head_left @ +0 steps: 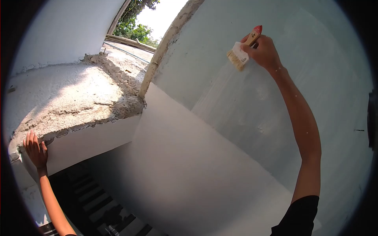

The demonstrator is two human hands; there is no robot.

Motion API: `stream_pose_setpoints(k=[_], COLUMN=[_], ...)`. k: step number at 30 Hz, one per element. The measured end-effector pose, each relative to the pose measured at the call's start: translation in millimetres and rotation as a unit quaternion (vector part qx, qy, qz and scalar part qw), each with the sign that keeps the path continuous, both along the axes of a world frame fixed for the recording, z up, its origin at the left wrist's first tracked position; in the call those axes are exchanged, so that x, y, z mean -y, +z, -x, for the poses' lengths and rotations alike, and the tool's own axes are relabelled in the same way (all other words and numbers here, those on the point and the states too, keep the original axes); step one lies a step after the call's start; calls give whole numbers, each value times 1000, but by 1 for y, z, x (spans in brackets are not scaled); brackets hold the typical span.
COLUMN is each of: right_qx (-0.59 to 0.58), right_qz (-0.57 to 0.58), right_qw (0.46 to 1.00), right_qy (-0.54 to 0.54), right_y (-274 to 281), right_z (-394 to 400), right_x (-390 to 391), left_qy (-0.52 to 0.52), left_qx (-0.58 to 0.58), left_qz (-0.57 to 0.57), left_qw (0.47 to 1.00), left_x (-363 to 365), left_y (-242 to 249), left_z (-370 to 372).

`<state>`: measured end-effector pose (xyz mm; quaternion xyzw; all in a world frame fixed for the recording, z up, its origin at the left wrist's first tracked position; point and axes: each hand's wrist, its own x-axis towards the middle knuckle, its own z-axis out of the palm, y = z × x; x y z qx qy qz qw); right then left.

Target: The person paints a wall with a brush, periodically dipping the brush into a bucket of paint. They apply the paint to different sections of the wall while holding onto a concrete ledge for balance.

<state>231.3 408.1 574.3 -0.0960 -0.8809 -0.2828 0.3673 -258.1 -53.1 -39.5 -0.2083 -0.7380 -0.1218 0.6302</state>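
Note:
My right hand [264, 50] is closed around a paintbrush [243, 51] with a wooden handle, a red tip and pale bristles. The bristles are at the grey-green wall [236, 102], where whitish streaks run down and to the left below them. Lower on the same wall is a white painted area [177, 157] with a slanting upper edge. At the far left, my left hand [36, 151] lies with fingers stretched on the rough edge of a concrete ledge [86, 98], holding nothing.
An opening at the top shows trees [136, 29] and bright sky, with a rough plaster edge [163, 47] along its right side. Below the ledge is a dark drop with a striped surface [92, 196]. A dark object [371, 120] stands at the right edge.

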Motion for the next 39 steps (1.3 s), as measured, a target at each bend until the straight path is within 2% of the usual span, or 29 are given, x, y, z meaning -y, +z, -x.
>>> stream_pose_setpoints(k=[3,6,8,10,11,14,16,20,23,24,25,26,28,31,32,34,35,39], right_qx=[-64,-86,-38,3,54,154,147,80,21,9,-6,-22,-67,-82,-58,-27,19,121], right_qz=[-110,-234,-140,69,41,135,191,210,139,83,-25,-144,-280,-293,-451,-365,-400,-320], right_qw=[989,967,989,997,993,977,970,974,990,995,999,989,954,925,877,917,898,933], right_qy=[-71,-46,-22,34,95,65,47,10,-33,-57,-24,-18,-83,-226,-153,-159,-181,-114], right_y=[76,94,40,-36,-73,-168,-167,-84,-11,17,43,74,113,98,116,64,35,-106], right_z=[-1,3,19,37,45,48,46,23,17,15,14,11,7,13,-2,1,0,-11], right_x=[19,12,35,43,26,-2,-12,-9,5,4,-2,-13,3,54,7,0,-12,-7], left_qy=[-2,-5,-2,-3,-6,-11,-14,-8,-4,-2,-2,-2,-2,-7,-9,-12,-10,-10], left_qx=[-15,-9,-11,-12,-14,-13,-27,-6,-5,-9,-9,-8,-10,-16,-19,-18,-15,-21], left_qz=[2,3,2,1,2,-2,-2,-6,-4,-1,0,1,0,-4,-4,-5,-5,-2], left_qw=[1000,1000,1000,1000,1000,1000,1000,1000,1000,1000,1000,1000,1000,1000,1000,1000,1000,1000], left_x=[0,-1,-1,-2,-3,-4,-3,-2,-3,-1,0,-1,-1,-3,-2,-4,-4,-4], left_y=[8,7,8,10,11,12,13,12,5,5,6,7,10,12,12,11,10,15], left_z=[-6,-7,-7,-10,-11,-11,-9,-12,-8,-6,-5,-7,-10,-11,-10,-10,-10,-15])
